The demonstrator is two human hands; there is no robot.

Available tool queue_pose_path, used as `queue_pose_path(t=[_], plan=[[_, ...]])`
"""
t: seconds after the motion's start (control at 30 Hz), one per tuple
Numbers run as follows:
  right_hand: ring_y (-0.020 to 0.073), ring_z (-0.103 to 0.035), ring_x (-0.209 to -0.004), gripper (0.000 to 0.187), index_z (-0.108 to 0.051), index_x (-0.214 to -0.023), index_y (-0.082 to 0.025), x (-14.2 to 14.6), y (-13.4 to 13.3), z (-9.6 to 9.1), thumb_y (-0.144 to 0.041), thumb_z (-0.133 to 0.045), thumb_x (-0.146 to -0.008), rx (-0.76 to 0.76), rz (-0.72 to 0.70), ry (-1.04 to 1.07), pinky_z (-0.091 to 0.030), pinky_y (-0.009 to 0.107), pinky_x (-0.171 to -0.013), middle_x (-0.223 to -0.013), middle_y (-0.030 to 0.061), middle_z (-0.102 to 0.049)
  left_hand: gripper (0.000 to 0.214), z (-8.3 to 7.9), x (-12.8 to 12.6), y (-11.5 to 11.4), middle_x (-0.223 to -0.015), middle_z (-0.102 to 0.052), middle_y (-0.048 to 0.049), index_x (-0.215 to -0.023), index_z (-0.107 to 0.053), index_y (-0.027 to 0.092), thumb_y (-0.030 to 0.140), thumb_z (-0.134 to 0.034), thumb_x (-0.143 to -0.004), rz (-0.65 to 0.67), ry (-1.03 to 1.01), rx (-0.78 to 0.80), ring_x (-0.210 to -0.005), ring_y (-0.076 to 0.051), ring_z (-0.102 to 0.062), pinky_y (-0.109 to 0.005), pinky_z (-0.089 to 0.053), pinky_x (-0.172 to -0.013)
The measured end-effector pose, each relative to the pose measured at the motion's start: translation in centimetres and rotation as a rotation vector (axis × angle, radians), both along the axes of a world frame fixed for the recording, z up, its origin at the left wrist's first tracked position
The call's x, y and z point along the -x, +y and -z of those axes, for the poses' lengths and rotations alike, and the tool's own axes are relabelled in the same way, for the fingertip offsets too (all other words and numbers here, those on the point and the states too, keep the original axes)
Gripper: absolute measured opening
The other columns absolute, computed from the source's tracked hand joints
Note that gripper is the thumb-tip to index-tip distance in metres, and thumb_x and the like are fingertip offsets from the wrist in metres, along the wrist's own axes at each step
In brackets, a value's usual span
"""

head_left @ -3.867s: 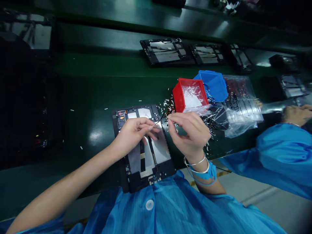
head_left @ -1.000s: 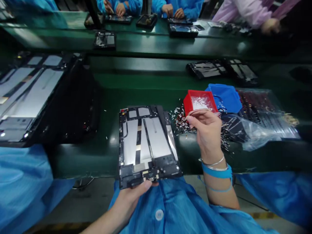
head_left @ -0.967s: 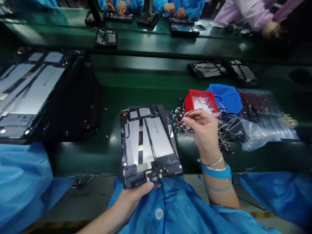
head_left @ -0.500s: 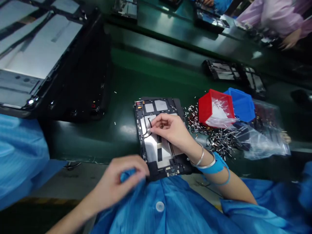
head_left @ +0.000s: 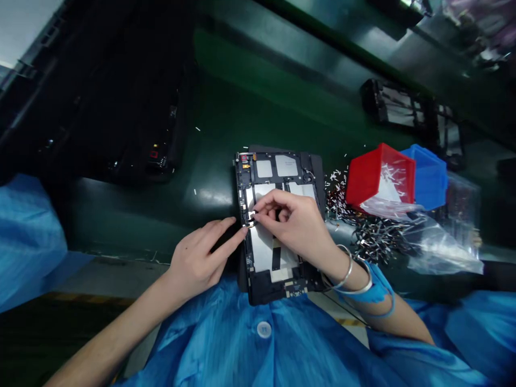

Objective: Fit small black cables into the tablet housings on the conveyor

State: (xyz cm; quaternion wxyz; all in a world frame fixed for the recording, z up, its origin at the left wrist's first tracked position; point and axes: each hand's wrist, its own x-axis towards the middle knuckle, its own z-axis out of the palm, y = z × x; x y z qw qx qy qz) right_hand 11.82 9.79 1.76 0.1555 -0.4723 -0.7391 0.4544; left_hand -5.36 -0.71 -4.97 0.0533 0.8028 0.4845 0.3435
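An opened tablet [head_left: 264, 252] lies before me, its silver battery plates, black flat cables and circuit boards exposed. Over its left half, my right hand [head_left: 292, 220] pinches thumb and forefinger on the end of a thin cable [head_left: 251, 216] by the left edge; most of that cable is hidden under the fingers. My left hand [head_left: 203, 252] is open at the tablet's left side. One of its fingertips touches the edge just below the pinch, and another finger points past the edge. A dark panel [head_left: 318, 177] shows beneath the tablet.
To the right stand a red bin [head_left: 365, 174] with small white pieces and a blue bin [head_left: 433, 177]. Loose small parts [head_left: 377, 239] and clear plastic bags [head_left: 431, 242] lie around them. Large stacked dark casings [head_left: 133, 97] rise at left. More opened devices [head_left: 399, 105] sit at the back right.
My right hand has brought the cable down to the tablet's left edge. My left hand has moved up and in, its fingers stretching to that edge. The view has shifted.
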Motion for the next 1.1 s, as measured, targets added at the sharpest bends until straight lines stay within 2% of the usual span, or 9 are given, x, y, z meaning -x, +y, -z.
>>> queue_pose_path(t=[0.23, 0.43, 0.67, 0.8, 0.93, 1.1], plan=[[0.0059, -0.047, -0.053, 0.005, -0.064, -0.072, -0.017, 0.1, 1.3, -0.3, -0.015, -0.067, -0.074, -0.014, -0.008, -0.096, -0.035, 0.021, -0.054, -0.057, -0.006, -0.056, 0.041, -0.1, 0.2, 0.6, -0.112, -0.065, -0.0189, -0.116, -0.06, 0.007, -0.003, -0.047, -0.079, -0.021, 0.062, -0.045, -0.099, -0.026, -0.064, -0.036, -0.056, -0.079], [0.0059, -0.046, -0.053, 0.005, -0.064, -0.072, -0.017, 0.0, 2.1, 0.0, -0.016, -0.069, -0.072, 0.049, -0.044, -0.051, -0.034, 0.022, -0.052, -0.06, -0.0049, -0.058, 0.04, -0.1, 0.6, 0.7, -0.114, -0.066, -0.0191, -0.116, -0.059, 0.01, -0.003, -0.047, -0.08, 0.023, 0.125, -0.089, -0.098, -0.027, -0.065, -0.037, -0.057, -0.074], [0.0069, -0.049, -0.051, 0.004, -0.063, -0.071, -0.015, -0.3, 3.0, -0.1, -0.017, -0.065, -0.074, 0.242, 0.002, 0.027, -0.036, 0.022, -0.05, -0.057, -0.0034, -0.057, 0.034, -0.5, 0.9, 1.6, -0.112, -0.067, -0.0175, -0.109, -0.062, 0.013, -0.001, -0.05, -0.081, 0.042, 0.203, -0.105, -0.097, -0.028, -0.067, -0.036, -0.057, -0.07], [0.0073, -0.05, -0.05, 0.007, -0.065, -0.08, -0.015, -0.1, 3.9, -0.8, -0.022, -0.065, -0.077, 0.121, -0.002, -0.106, -0.036, 0.023, -0.054, -0.054, -0.0047, -0.057, 0.033, -0.7, 0.9, 1.6, -0.109, -0.068, -0.0179, -0.109, -0.063, 0.011, 0.0, -0.049, -0.08, 0.049, 0.133, -0.158, -0.096, -0.026, -0.067, -0.033, -0.057, -0.071], [0.0076, -0.048, -0.05, 0.014, -0.067, -0.077, -0.016, 0.5, 5.0, -1.3, -0.03, -0.067, -0.079, 0.06, -0.12, -0.237, -0.032, 0.024, -0.054, -0.052, -0.0044, -0.057, 0.037, -0.7, 0.9, 1.4, -0.114, -0.066, -0.0182, -0.112, -0.062, 0.01, 0.004, -0.049, -0.079, 0.072, 0.081, -0.156, -0.104, -0.027, -0.064, -0.035, -0.056, -0.077], [0.0061, -0.046, -0.048, 0.008, -0.066, -0.066, -0.016, 1.0, 5.5, -1.1, -0.017, -0.066, -0.074, 0.055, -0.19, -0.256, -0.03, 0.024, -0.053, -0.05, -0.0055, -0.054, 0.04, -0.7, 0.8, 1.6, -0.122, -0.063, -0.0164, -0.12, -0.06, 0.011, 0.012, -0.047, -0.082, 0.104, 0.16, -0.078, -0.111, -0.028, -0.06, -0.039, -0.051, -0.083]])
